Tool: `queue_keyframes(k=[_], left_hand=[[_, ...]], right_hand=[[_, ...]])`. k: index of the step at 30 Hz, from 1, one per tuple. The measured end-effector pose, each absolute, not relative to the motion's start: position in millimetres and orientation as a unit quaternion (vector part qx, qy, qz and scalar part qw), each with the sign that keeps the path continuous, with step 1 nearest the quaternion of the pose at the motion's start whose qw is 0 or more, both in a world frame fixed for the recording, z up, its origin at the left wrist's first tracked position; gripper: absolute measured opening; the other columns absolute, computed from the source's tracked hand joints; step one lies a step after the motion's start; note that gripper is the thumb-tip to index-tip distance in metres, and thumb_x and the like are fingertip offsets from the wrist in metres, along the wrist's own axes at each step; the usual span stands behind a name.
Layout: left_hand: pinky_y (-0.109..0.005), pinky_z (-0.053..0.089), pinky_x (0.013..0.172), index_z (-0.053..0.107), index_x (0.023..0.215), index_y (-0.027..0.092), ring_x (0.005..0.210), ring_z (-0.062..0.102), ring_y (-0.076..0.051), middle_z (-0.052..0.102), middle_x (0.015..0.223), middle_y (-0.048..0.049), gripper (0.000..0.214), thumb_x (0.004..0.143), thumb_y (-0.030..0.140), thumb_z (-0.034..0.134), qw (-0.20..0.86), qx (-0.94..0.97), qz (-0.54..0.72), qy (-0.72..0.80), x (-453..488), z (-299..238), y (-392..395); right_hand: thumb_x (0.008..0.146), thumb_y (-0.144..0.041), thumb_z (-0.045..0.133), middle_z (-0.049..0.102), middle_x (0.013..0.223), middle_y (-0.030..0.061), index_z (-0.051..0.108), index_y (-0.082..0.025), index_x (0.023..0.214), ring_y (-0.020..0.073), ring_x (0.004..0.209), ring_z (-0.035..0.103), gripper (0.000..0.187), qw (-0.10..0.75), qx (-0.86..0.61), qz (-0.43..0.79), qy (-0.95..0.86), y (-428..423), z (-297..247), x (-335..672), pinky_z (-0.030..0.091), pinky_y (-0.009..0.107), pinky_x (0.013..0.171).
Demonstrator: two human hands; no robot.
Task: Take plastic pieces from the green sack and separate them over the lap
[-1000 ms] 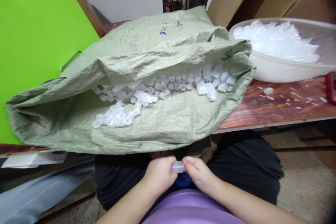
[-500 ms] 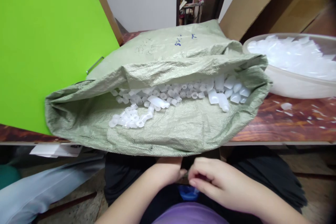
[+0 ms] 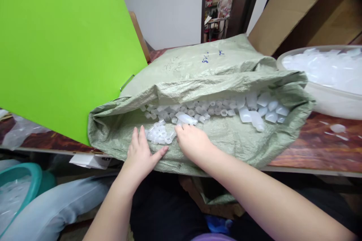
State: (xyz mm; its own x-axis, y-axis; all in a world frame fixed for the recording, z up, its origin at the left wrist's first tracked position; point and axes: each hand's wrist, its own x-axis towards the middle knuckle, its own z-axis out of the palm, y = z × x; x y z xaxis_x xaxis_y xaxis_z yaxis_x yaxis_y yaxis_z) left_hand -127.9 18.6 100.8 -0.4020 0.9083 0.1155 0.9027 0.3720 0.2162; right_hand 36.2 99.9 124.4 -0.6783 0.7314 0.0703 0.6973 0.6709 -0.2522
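Observation:
A green woven sack (image 3: 203, 79) lies open on the wooden table (image 3: 316, 150), spilling several small translucent white plastic pieces (image 3: 203, 109) from its mouth. My left hand (image 3: 141, 154) rests flat on the sack's lower lip, fingers spread, touching a small heap of the pieces (image 3: 160, 133). My right hand (image 3: 192, 141) lies palm down beside it, fingertips at the pieces near the sack's mouth. Whether the right hand's fingers pinch a piece is hidden.
A large translucent bowl (image 3: 328, 98) heaped with white plastic parts stands at the right. A bright green board (image 3: 62, 45) leans at the left. Cardboard (image 3: 296, 7) stands behind the sack. A teal basin (image 3: 17, 180) sits low at the left, with a pale sleeve (image 3: 56, 207) beside it.
Both hands have risen from my lap, where they held a small plastic piece, onto the sack's mouth. The view has swung left and down.

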Motion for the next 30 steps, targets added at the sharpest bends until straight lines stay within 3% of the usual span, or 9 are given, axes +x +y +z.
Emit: queue_keyframes(k=[4, 8, 11, 14, 16, 19, 22, 26, 30], left_hand=[[-0.055, 0.015, 0.109, 0.009, 0.143, 0.003, 0.137, 0.015, -0.038, 0.008, 0.149, -0.0247, 0.098, 0.076, 0.068, 0.041, 0.023, 0.558, 0.046, 0.828, -123, 98, 46], [-0.053, 0.021, 0.107, 0.014, 0.142, 0.003, 0.134, 0.02, -0.04, 0.014, 0.148, -0.026, 0.093, 0.079, 0.067, 0.037, 0.029, 0.568, 0.042, 0.821, -116, 105, 71], [-0.054, 0.023, 0.105, 0.013, 0.143, 0.005, 0.135, 0.012, -0.044, 0.01, 0.149, -0.0248, 0.094, 0.078, 0.067, 0.039, 0.027, 0.554, 0.044, 0.831, -111, 108, 84], [-0.059, 0.017, 0.106, 0.009, 0.143, 0.005, 0.136, -0.001, -0.044, 0.004, 0.15, -0.0242, 0.095, 0.077, 0.066, 0.041, 0.001, 0.55, 0.044, 0.834, -101, 113, 87], [-0.061, 0.013, 0.106, 0.011, 0.144, 0.009, 0.136, -0.002, -0.043, 0.005, 0.151, -0.0221, 0.084, 0.083, 0.058, 0.04, -0.035, 0.572, 0.06, 0.817, -91, 119, 85], [-0.057, 0.015, 0.107, 0.031, 0.139, 0.018, 0.136, 0.014, -0.037, 0.029, 0.146, -0.0143, 0.05, 0.092, 0.034, 0.031, -0.091, 0.653, 0.079, 0.748, -71, 130, 81], [-0.048, 0.028, 0.1, 0.056, 0.119, 0.021, 0.118, 0.043, -0.03, 0.055, 0.121, -0.0112, 0.037, 0.089, 0.019, 0.034, -0.13, 0.729, 0.049, 0.671, -56, 136, 86], [-0.043, 0.037, 0.083, 0.062, 0.103, 0.019, 0.099, 0.051, -0.029, 0.058, 0.104, -0.0126, 0.027, 0.083, 0.018, 0.045, -0.168, 0.731, 0.019, 0.661, -53, 135, 103], [-0.044, 0.034, 0.089, 0.059, 0.1, 0.016, 0.103, 0.051, -0.029, 0.06, 0.105, -0.0118, 0.022, 0.08, 0.019, 0.048, -0.175, 0.743, 0.089, 0.64, -53, 135, 106]], right_hand=[[0.086, -0.027, 0.047, 0.059, 0.097, 0.0134, 0.056, -0.014, 0.098, 0.0256, 0.089, 0.06, 0.019, 0.124, -0.405, 0.104, -0.9, 91, 119, 70, 0.049, 0.035, 0.071], [0.088, -0.034, 0.045, 0.062, 0.083, 0.0072, 0.052, -0.015, 0.101, 0.0202, 0.074, 0.062, 0.024, 0.185, -0.458, 0.209, -0.844, 83, 111, 111, 0.048, 0.032, 0.065], [0.088, -0.038, 0.043, 0.061, 0.077, 0.0053, 0.051, -0.016, 0.103, 0.0183, 0.068, 0.061, 0.028, 0.231, -0.473, 0.254, -0.811, 81, 101, 135, 0.048, 0.031, 0.062], [0.09, -0.037, 0.041, 0.059, 0.087, 0.0071, 0.052, -0.018, 0.105, 0.0175, 0.074, 0.06, 0.026, 0.292, -0.45, 0.258, -0.804, 79, 93, 149, 0.049, 0.033, 0.069], [0.091, -0.035, 0.04, 0.057, 0.093, 0.0074, 0.051, -0.019, 0.108, 0.0167, 0.078, 0.06, 0.026, 0.317, -0.437, 0.272, -0.797, 77, 90, 154, 0.049, 0.033, 0.073], [0.089, -0.034, 0.045, 0.057, 0.09, 0.0056, 0.05, -0.02, 0.111, 0.0166, 0.079, 0.059, 0.027, 0.32, -0.433, 0.304, -0.786, 74, 91, 157, 0.049, 0.033, 0.074], [0.087, -0.038, 0.049, 0.059, 0.081, 0.0033, 0.054, -0.02, 0.103, 0.0165, 0.075, 0.059, 0.024, 0.307, -0.425, 0.323, -0.788, 71, 93, 159, 0.049, 0.032, 0.07], [0.089, -0.032, 0.048, 0.06, 0.087, 0.0049, 0.055, -0.021, 0.103, 0.0159, 0.079, 0.058, 0.019, 0.352, -0.387, 0.319, -0.79, 64, 93, 164, 0.049, 0.031, 0.073], [0.088, -0.025, 0.05, 0.058, 0.096, 0.0055, 0.05, -0.023, 0.113, 0.0147, 0.086, 0.057, 0.025, 0.417, -0.37, 0.327, -0.763, 58, 89, 173, 0.049, 0.029, 0.079]])
